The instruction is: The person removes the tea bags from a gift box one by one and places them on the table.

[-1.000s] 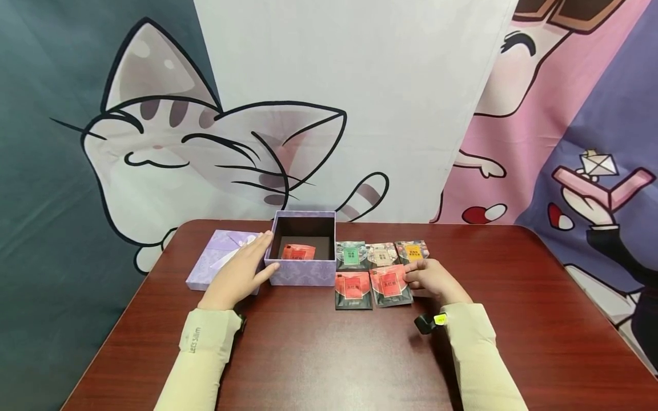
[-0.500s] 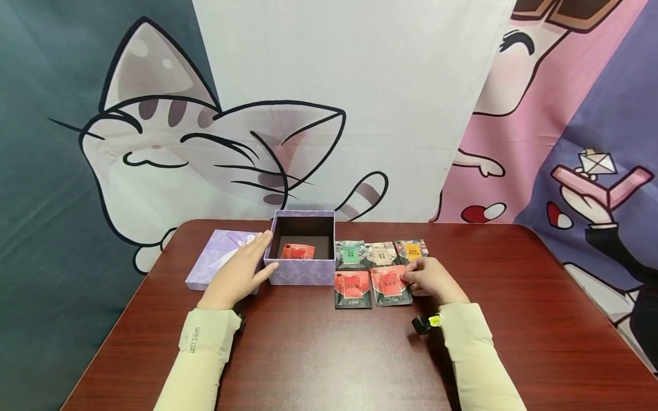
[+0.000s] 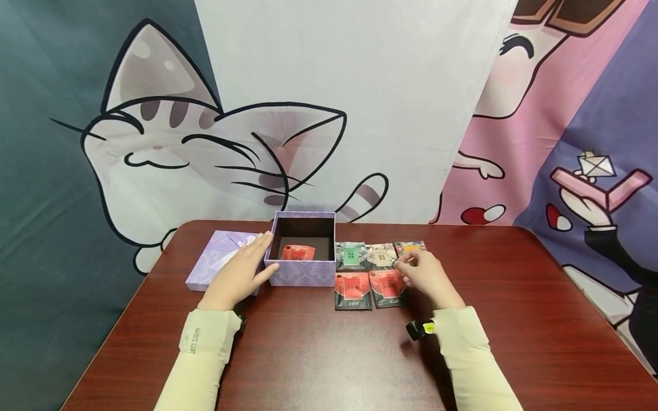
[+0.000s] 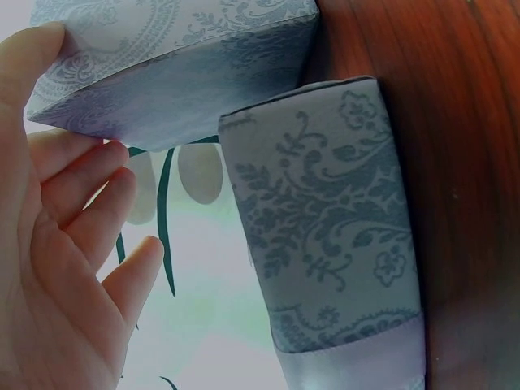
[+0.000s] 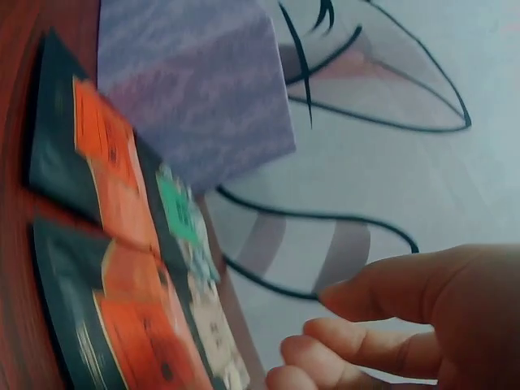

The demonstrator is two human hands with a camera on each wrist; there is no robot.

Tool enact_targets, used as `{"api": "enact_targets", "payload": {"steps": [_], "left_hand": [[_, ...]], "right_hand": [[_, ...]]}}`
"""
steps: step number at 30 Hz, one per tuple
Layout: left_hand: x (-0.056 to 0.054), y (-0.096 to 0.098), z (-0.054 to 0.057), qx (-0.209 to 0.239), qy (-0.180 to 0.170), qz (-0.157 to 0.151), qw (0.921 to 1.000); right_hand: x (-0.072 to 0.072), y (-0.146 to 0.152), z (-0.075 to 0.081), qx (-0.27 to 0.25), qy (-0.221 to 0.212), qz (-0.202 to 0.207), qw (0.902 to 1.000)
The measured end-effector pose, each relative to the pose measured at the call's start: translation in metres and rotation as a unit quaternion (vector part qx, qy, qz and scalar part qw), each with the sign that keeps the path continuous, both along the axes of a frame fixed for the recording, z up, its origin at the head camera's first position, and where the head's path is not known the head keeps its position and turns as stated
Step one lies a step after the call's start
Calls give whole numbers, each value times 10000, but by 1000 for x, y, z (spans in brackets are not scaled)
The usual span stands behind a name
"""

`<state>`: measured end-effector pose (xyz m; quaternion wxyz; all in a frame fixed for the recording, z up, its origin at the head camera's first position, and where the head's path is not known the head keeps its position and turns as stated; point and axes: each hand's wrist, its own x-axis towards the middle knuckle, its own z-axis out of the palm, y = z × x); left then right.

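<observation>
My left hand (image 3: 233, 279) rests against the left side of an open purple patterned box (image 3: 302, 273), thumb at its front wall and fingers along its side. In the left wrist view those fingers (image 4: 77, 219) are relaxed beside the box (image 4: 195, 73). One red sachet (image 3: 298, 252) lies inside. My right hand (image 3: 429, 278) hovers over the sachets right of the box, its fingertips apart and nothing between them in the right wrist view. Below it is a red-and-black sachet (image 3: 386, 287), with another red-and-black sachet (image 3: 353, 290) to its left.
Behind the red pair lie a green-labelled sachet (image 3: 351, 256), a beige-labelled sachet (image 3: 381, 256) and a partly covered yellow-labelled sachet (image 3: 409, 246). The purple lid (image 3: 211, 260) with a ribbon lies left of the box, partly behind my left hand. A printed cat backdrop (image 3: 401, 114) stands behind the table.
My right hand has let go of the right-hand red sachet and lifted slightly up and left, now covering part of the yellow-labelled one. My left hand stays at the box.
</observation>
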<state>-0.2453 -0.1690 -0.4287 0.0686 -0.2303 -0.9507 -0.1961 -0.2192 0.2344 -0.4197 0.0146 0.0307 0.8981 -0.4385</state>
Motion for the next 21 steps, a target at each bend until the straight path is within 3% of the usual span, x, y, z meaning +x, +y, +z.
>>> {"api": "enact_targets", "payload": {"steps": [11, 21], "left_hand": [[1, 1, 0, -52, 35, -1, 10000], [0, 0, -1, -46, 43, 12, 10000]], "right_hand": [[9, -55, 7, -550, 892, 359, 9938], [-3, -110, 25, -1694, 1494, 527, 9727]]}}
